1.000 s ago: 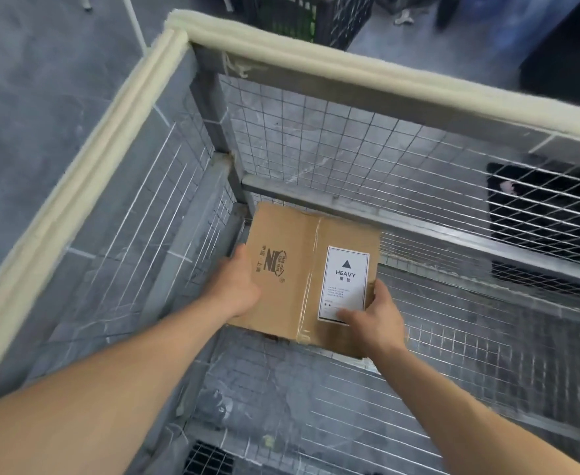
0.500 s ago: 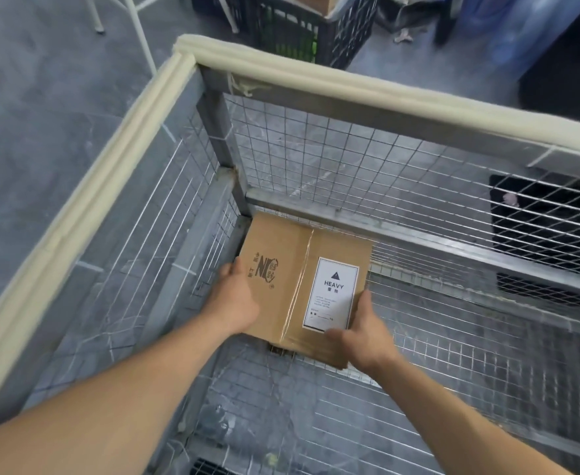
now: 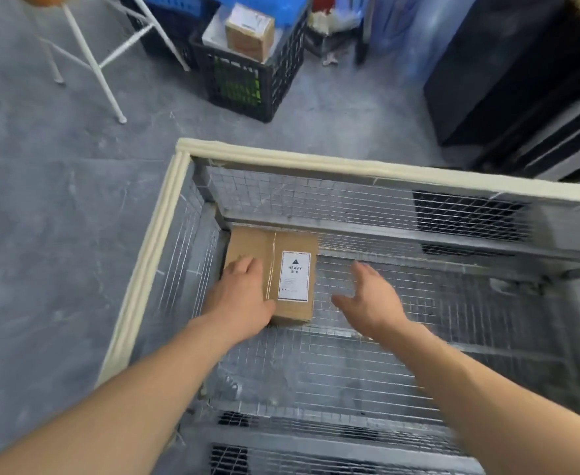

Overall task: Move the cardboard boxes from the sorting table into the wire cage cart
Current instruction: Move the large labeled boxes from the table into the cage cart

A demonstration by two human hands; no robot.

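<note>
A white rectangular paper label stuck on top of the brown cardboard box carries a small black triangle and, beneath it, the word "HEAVY" in capitals. Under that sit what appear to be two small characters, too blurred to read. The fine print lower down is likewise illegible.

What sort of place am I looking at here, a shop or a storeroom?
Most likely a warehouse or stockroom. A wire cage cart with a padded rim stands on a bare concrete floor, a cardboard box labelled HEAVY lies in its corner, and plastic crates sit beyond it.
</note>
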